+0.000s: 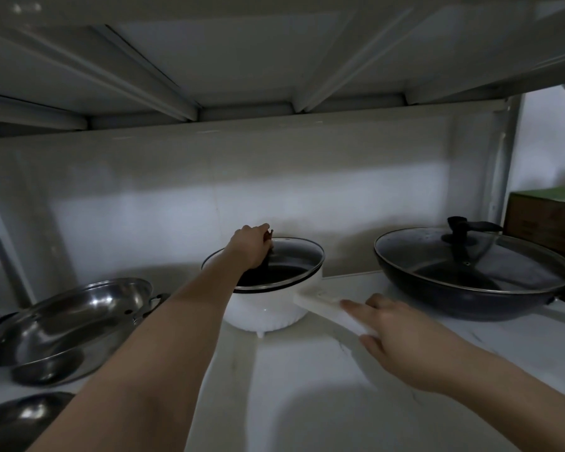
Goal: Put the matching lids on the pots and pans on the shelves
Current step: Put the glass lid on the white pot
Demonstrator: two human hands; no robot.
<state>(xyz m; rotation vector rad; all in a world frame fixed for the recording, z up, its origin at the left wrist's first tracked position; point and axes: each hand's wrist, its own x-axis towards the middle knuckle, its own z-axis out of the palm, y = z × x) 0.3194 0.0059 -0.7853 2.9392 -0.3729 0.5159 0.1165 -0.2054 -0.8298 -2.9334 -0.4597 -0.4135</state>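
A white saucepan [261, 313] stands in the middle of the white shelf [307, 386], its long white handle [323, 305] pointing right toward me. A glass lid [291, 262] with a dark knob rests tilted on the pan's rim. My left hand [252, 246] grips the lid's knob from above. My right hand [402, 337] holds the outer end of the pan's handle. To the right sits a dark wok [470, 301] with its own glass lid [454, 256] on it.
A steel lid [69, 321] leans over a steel pan at the left, and another steel lid [17, 419] lies at the bottom left corner. A brown and green box [548, 223] stands at the far right. The upper shelf hangs low overhead.
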